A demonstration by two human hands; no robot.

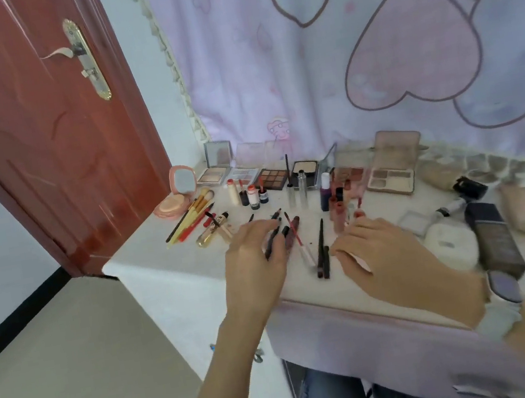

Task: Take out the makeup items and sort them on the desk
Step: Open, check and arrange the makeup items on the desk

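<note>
sorting slim dark pencils (321, 251) on white desk (145, 253) | left hand (256, 255) fingers loosely curled over one | long axis running away, between hands | right hand (377, 252) grip unclear

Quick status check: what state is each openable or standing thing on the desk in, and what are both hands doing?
Pink compact: open, mirror up.
Nine-pan palette: open.
Right palette: lid up.
Brushes: lying together.
Purple bottle: upright.
Door: ajar.
Left hand: fingers on a dark pencil.
Right hand: grip unclear.
</note>
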